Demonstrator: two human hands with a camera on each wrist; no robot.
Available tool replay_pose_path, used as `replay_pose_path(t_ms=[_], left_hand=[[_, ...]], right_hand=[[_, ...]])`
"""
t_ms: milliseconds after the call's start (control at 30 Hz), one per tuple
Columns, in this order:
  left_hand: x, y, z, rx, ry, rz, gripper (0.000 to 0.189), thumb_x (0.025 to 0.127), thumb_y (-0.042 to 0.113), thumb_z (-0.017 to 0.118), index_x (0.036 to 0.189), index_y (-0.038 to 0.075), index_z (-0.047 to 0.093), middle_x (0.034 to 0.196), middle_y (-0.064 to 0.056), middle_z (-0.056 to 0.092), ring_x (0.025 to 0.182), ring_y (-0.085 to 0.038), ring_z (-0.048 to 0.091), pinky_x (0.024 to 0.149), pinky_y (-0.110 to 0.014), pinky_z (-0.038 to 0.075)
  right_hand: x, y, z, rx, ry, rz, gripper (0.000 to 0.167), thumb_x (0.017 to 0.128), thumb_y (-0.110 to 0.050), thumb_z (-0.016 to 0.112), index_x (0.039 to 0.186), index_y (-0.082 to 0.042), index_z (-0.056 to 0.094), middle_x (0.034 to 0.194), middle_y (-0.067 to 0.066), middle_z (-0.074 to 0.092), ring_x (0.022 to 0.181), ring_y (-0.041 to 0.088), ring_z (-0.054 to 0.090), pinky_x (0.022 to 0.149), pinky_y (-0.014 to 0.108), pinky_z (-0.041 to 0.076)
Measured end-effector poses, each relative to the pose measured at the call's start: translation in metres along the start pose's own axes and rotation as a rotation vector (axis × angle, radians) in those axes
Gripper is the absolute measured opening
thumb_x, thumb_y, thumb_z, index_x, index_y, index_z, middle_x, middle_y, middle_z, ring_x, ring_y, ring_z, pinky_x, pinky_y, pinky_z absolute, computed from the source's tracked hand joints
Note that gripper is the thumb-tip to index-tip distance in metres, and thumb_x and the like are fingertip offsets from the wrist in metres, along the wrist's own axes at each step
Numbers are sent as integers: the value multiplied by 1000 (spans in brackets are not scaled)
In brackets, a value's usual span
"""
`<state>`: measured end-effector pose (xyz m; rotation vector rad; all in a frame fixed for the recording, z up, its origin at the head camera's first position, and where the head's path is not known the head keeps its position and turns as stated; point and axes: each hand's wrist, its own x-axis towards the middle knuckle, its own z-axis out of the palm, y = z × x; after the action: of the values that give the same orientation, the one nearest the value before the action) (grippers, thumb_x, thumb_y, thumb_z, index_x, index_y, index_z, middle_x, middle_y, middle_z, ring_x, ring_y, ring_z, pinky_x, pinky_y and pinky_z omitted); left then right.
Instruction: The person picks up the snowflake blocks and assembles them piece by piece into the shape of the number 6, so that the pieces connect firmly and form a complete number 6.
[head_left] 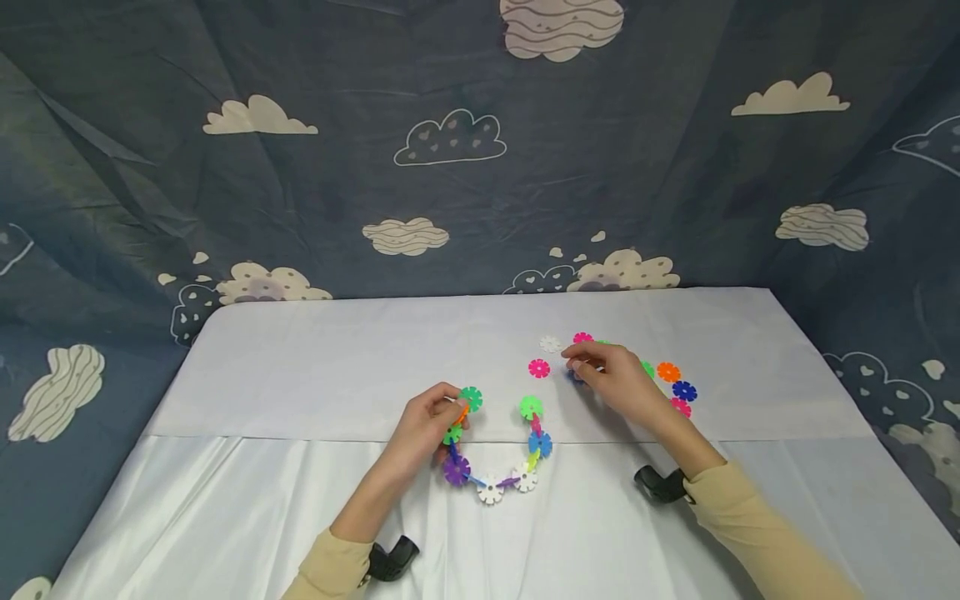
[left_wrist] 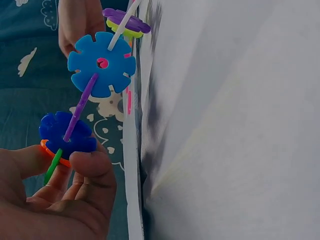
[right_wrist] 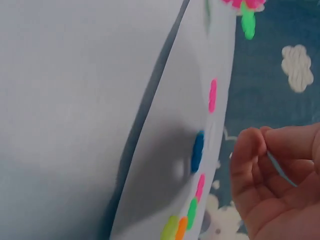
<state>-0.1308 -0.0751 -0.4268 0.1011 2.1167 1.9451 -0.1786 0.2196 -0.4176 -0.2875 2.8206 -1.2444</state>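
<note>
A curved chain of notched plastic flower discs [head_left: 457,471] hangs from my left hand [head_left: 423,421], just above the white cloth. In the left wrist view, the left thumb and fingers [left_wrist: 92,182] pinch the chain near an orange disc and a dark blue disc [left_wrist: 60,131]; a green disc [left_wrist: 52,167] slots in beside them. At the chain's far end is a light green disc [head_left: 531,407]. My right hand [head_left: 618,379] hovers over loose discs, its fingers bent and thumb near the index fingertip, with no disc visible between them. Below it lies a blue disc [right_wrist: 198,152].
Loose discs lie around the right hand: pink [head_left: 538,368], white [head_left: 551,343], orange [head_left: 668,372], dark blue [head_left: 684,391] and several others. White cloth [head_left: 300,367] covers the table. A dark cloud-patterned curtain [head_left: 337,192] hangs behind it.
</note>
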Motion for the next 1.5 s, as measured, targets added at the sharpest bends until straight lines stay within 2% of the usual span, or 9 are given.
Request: replay_pose_path(t_ms=[133, 267, 467, 733, 1000, 1133, 1300, 1367, 1500], left_hand=[[0, 0, -1, -4, 2, -2, 14, 100, 14, 57, 104, 1, 61, 82, -14, 64, 51, -14, 48, 43, -25, 39], [2, -4, -3, -21, 1, 4, 16, 99, 15, 59, 106, 1, 62, 85, -18, 64, 51, -14, 55, 43, -25, 42], [4, -5, -4, -39, -5, -3, 15, 100, 13, 58, 108, 1, 62, 88, -22, 64, 52, -15, 57, 44, -25, 44], [5, -5, -4, -42, -3, -8, 14, 99, 11, 56, 108, 1, 62, 84, -13, 65, 53, -16, 58, 44, -25, 45], [4, -4, -4, -46, -2, -14, 16, 100, 16, 57, 106, 1, 60, 84, -11, 64, 54, -16, 58, 45, -25, 44], [4, -4, -3, -58, -5, -18, 22, 100, 24, 59, 103, 2, 60, 84, -11, 64, 53, -16, 58, 44, -25, 45], [5, -4, -4, -54, -8, -2, 21, 101, 23, 58, 101, 2, 61, 86, -13, 64, 53, -16, 58, 44, -24, 45], [4, -4, -4, -55, -8, 3, 19, 100, 21, 58, 101, 2, 62, 86, -14, 65, 53, -17, 58, 44, -25, 45], [3, -4, -4, -46, -6, 22, 17, 99, 20, 61, 103, 3, 63, 87, -13, 65, 53, -15, 55, 45, -25, 46]], right_hand=[[3, 11, -3, -80, -12, 49, 25, 97, -8, 60, 121, -6, 66, 116, 10, 65, 98, 27, 59, 81, 38, 56], [5, 23, -2, -139, -39, 31, 28, 94, -2, 61, 122, -3, 65, 119, 14, 64, 102, 30, 57, 90, 46, 52], [8, 30, -3, -183, -88, 17, 33, 90, -2, 67, 122, -4, 66, 112, 13, 61, 93, 27, 53, 84, 40, 51], [9, 28, -2, -181, -109, 16, 26, 87, -3, 73, 112, -4, 65, 97, 10, 56, 85, 24, 49, 74, 33, 48], [10, 26, 0, -197, -112, 29, 35, 87, -6, 75, 119, -1, 63, 98, 9, 58, 89, 25, 50, 78, 34, 49], [8, 26, -1, -181, -99, 28, 28, 88, -6, 74, 115, -4, 65, 97, 9, 60, 89, 25, 52, 80, 37, 51], [6, 24, -4, -170, -86, 2, 19, 91, -5, 69, 109, -9, 68, 103, 8, 65, 92, 27, 57, 87, 44, 52], [5, 22, -4, -160, -90, 2, 19, 92, -5, 68, 110, -10, 69, 104, 8, 65, 92, 26, 57, 85, 42, 53], [2, 14, -2, -103, -86, 25, 21, 93, -7, 68, 114, -9, 68, 100, 8, 63, 83, 24, 58, 69, 32, 56]])
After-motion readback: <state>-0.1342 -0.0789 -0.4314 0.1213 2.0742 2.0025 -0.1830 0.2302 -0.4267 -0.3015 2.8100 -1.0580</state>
